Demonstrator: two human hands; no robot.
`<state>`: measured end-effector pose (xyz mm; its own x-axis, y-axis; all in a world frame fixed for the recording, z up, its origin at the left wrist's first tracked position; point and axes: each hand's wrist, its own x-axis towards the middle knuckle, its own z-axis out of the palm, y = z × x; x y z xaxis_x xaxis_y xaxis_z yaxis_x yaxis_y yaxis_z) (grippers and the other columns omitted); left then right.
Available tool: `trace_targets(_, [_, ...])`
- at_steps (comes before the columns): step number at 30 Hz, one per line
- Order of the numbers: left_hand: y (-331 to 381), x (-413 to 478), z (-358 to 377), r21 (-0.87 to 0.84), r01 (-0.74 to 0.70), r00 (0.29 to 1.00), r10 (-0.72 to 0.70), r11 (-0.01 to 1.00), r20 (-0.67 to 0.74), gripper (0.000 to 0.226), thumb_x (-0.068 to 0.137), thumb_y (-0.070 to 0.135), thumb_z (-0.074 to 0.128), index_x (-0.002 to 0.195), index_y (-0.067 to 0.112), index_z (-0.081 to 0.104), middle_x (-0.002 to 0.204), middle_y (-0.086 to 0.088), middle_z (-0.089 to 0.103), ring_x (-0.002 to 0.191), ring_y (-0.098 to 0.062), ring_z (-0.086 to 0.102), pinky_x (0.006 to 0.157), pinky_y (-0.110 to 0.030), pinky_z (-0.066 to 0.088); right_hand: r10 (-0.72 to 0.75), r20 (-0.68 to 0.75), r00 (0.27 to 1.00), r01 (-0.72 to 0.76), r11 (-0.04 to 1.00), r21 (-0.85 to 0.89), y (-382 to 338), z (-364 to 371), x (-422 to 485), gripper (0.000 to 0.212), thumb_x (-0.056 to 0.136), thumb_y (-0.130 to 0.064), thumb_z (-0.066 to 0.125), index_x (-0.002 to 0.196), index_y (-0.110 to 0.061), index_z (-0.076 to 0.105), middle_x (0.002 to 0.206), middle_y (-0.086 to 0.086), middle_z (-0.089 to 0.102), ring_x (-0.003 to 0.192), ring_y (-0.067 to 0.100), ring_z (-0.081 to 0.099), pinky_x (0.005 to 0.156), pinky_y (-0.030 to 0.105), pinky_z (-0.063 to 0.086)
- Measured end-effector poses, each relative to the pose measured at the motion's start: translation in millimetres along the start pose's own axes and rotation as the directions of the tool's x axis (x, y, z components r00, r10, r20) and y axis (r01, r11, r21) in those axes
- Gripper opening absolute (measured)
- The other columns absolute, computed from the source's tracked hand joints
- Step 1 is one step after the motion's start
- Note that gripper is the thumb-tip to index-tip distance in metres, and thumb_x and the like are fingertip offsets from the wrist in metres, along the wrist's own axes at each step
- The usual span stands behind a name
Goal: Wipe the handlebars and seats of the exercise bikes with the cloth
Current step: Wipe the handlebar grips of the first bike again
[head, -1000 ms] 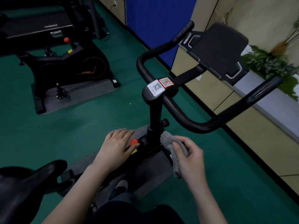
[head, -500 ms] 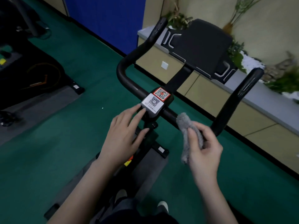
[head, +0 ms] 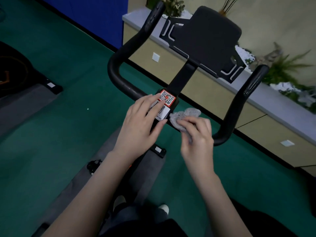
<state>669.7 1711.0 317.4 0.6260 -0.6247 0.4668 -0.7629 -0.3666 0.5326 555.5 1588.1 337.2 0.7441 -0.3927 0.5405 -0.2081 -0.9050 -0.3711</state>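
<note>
I had the left hand (head: pixel 142 124) lying flat at the ctr of the black U-shaped handlebar (head: pixel 237 106). Its fingers were straight, across the red-bordered QR sticker (head: pixel 168 98) and the white QR sticker (head: pixel 164 113) just near of it. That grip was slack and held nothing.

The right hand (head: pixel 196 135) sat just right of the left, w/ the thumb of the left almost at the cloth's edge. Its grip was closed, fingers curled over the grey fluffy cloth (head: pixel 185 114), which bunched out past the fingertips on the far side. The cloth was pressed on the handlebar's cross tube, immediately right of the stickers and left of the right-hand bend.

Both handlebar arms rose toward the far side. Btwn them a black flat tablet holder (head: pixel 205 36) stood on a stem from the ctr.

Under the bike lay a grey floor mat (head: pixel 150 168) on the green floor (head: pixel 68 117). A second black exercise bike (head: pixel 15 72) sat at far left, cut off by the frame edge. A pale ledge w/ green plants (head: pixel 287 69) ran along the right wall, and a blue wall panel (head: pixel 102 16) stood at the far left.
</note>
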Motion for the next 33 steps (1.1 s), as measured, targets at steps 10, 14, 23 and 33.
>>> trace_targets(10, [-1, -2, 3, -0.056, 0.012, 1.000, -0.014, 0.998, -0.019, 0.046, 0.093, 0.029, 0.056, 0.134, 0.007, 0.052, 0.143, -0.006, 0.046, 0.132, -0.025, 0.039, 0.105, -0.041, 0.035, -0.093, 0.009, 0.996, 0.093, 0.992, -0.080, -3, 5, -3, 0.029, 0.079, 0.017, 0.062, 0.101, 0.001, 0.072, 0.099, 0.016, 0.063, 0.100, 0.022, 0.046, 0.098, 0.011, 0.032])
trace_targets(14, [-1, -2, 2, -0.032, 0.002, 1.000, -0.002, 0.999, -0.014, 0.046, 0.094, 0.031, 0.052, 0.134, 0.006, 0.051, 0.143, -0.007, 0.046, 0.132, -0.027, 0.039, 0.106, -0.042, 0.034, -0.058, -0.029, 0.998, 0.055, 0.992, -0.114, 2, -6, -13, 0.030, 0.079, 0.018, 0.061, 0.101, 0.002, 0.072, 0.098, 0.016, 0.064, 0.097, 0.025, 0.049, 0.094, 0.018, 0.038])
trace_targets(23, [-1, -2, 3, -0.036, 0.011, 1.000, -0.012, 0.999, -0.019, 0.046, 0.094, 0.030, 0.055, 0.134, 0.008, 0.052, 0.143, -0.006, 0.046, 0.133, -0.025, 0.039, 0.104, -0.043, 0.035, 0.390, 0.471, 0.791, -0.456, 0.890, 0.030, 0, -8, 74, 0.019, 0.089, -0.008, 0.059, 0.084, -0.023, 0.069, 0.078, 0.003, 0.067, 0.061, 0.001, 0.059, 0.063, 0.009, 0.046])
trace_targets(33, [-3, -3, 8, -0.077, 0.013, 0.999, -0.016, 0.997, -0.032, 0.047, 0.095, 0.033, 0.050, 0.135, 0.008, 0.051, 0.143, -0.005, 0.046, 0.133, -0.025, 0.037, 0.106, -0.041, 0.034, 0.385, 0.705, 0.595, -0.571, 0.821, 0.034, 16, -13, 93, 0.011, 0.092, -0.007, 0.060, 0.090, -0.008, 0.071, 0.089, 0.016, 0.071, 0.074, 0.016, 0.063, 0.073, 0.030, 0.051])
